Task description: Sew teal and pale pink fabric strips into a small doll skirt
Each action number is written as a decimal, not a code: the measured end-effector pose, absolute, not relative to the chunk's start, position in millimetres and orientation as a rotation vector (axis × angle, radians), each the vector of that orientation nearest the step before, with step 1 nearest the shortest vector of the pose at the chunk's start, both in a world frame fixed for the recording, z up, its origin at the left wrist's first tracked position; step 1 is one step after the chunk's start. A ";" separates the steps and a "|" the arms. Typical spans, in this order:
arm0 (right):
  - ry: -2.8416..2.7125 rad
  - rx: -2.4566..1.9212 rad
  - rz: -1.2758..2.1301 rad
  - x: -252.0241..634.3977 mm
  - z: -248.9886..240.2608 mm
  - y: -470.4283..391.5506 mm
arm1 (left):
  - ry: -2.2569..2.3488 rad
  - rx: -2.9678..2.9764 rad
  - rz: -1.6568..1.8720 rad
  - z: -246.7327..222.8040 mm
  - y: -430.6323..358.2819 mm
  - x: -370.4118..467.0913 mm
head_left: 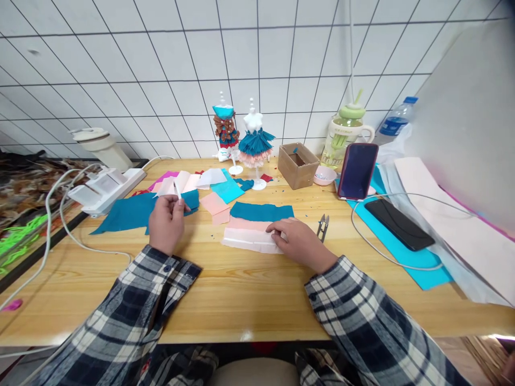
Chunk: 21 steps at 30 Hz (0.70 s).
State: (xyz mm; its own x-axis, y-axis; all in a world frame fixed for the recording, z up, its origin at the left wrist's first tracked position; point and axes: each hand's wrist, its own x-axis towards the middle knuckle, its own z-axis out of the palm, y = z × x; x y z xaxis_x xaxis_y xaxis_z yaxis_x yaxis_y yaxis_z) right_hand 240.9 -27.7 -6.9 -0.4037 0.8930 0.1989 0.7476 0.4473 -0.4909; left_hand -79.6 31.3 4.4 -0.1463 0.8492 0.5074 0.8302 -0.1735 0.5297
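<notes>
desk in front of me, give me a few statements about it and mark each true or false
1. The left hand holds a slim white tool. True.
2. The right hand touches only the blue fabric. False: its fingers are at the pale pink strip.
3. The cardboard box is open at the top. True.
4. The snips are in the left hand. False: they lie on the table beyond the right wrist.

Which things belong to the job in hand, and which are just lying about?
In use, apparently: white pen-like tool, pale strip, teal strip, snips, dress forms.
Just lying about, likely: water bottle, green-lidded jug, black phone, power strip.
</notes>
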 end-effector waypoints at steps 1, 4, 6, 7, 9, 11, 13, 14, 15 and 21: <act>-2.236 -1.364 0.446 239.3 -6.1 -28.6 | 1.975 2.089 1.382 5.2 26.5 -74.9; -2.042 -1.282 0.440 228.9 -1.7 -35.8 | 1.706 2.451 1.596 7.7 6.6 -49.8; -1.916 -1.185 0.479 219.0 1.6 -43.4 | 1.378 2.660 1.556 8.6 -8.2 -27.6; -1.873 -1.132 0.511 214.2 3.0 -47.3 | 1.236 2.722 1.502 8.5 -15.1 -16.8; -1.820 -1.037 0.569 206.8 4.8 -53.4 | 1.076 2.760 1.411 7.1 -26.1 0.6; -1.808 -0.973 0.578 203.3 5.6 -56.5 | 1.001 2.773 1.322 4.4 -32.4 10.2; -1.814 -0.944 0.552 203.1 5.8 -56.7 | 0.989 2.777 1.251 1.5 -34.3 12.7; -1.815 -0.944 0.543 203.6 5.6 -56.2 | 0.997 2.775 1.217 0.4 -34.1 12.2; -1.807 -0.951 0.544 204.2 5.3 -55.4 | 0.998 2.776 1.176 -0.3 -33.5 11.2; -1.724 -0.959 0.655 205.5 1.8 -53.2 | 0.936 2.834 0.986 1.6 -31.3 8.2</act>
